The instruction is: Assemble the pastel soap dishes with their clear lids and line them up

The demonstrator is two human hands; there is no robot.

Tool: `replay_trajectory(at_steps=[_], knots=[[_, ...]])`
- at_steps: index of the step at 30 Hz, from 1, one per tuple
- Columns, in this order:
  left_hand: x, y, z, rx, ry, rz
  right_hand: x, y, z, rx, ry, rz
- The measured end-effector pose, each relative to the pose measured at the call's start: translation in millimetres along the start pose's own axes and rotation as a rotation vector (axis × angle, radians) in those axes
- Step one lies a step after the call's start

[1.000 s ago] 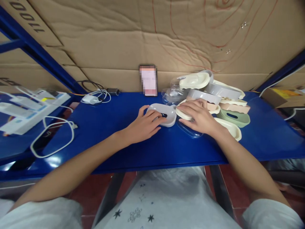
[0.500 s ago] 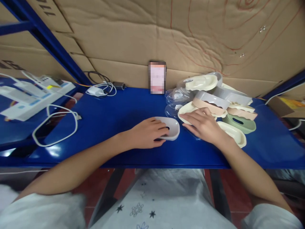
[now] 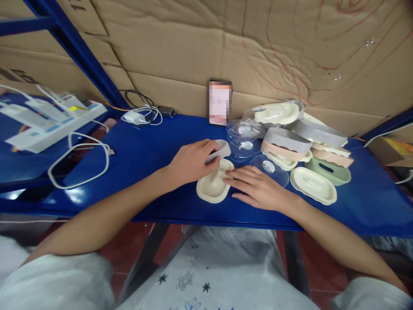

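Cream tray [image 3: 213,189] beside clear lids [image 3: 247,144]

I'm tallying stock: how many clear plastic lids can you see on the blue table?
3 at least: two stacked clear plastic lids behind the right hand, and one clear plastic lid flat just beyond its fingers. More may be hidden in the pile.
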State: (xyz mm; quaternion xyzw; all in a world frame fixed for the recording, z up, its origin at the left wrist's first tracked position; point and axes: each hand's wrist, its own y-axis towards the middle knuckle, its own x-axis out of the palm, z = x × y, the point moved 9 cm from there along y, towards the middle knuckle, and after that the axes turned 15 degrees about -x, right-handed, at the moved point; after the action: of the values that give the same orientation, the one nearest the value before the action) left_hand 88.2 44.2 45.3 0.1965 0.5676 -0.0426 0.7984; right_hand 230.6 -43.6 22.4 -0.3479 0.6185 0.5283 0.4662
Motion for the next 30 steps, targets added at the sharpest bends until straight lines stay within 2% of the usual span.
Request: replay_trajectory(at_steps=[4,8,12,15,19,22,26,30], knots=[[3.4,-15,16,0.063,0.047,0.019,-1,-3,7,0.025,-0.047,-0.036],[6.6,-30,29,0.107,0.076,0.029,-1,-1,2,0.031,-0.197,-0.011],[10.4,-40,39,0.209,0.061,0.015,-2,2,-5,0.0,-0.274,0.095],[15.7,-44,45,0.315,0.05,-0.034,-7,0,0,0.028,-0.281,0.171],[22.3,-46,49,0.378,0.057,-0.095,-4,-7,17,0.08,-0.138,0.069],[25.8,-46,49,0.39,0.072,-0.134,-7,-11,18,0.062,-0.059,0.005],[27.7,-47,49,0.422,0.098,-0.145,-18,-11,13,0.086,-0.086,-0.001],[26.8,-47,50,0.422,0.102,-0.109,-15,-7,9,0.071,-0.122,-0.021]])
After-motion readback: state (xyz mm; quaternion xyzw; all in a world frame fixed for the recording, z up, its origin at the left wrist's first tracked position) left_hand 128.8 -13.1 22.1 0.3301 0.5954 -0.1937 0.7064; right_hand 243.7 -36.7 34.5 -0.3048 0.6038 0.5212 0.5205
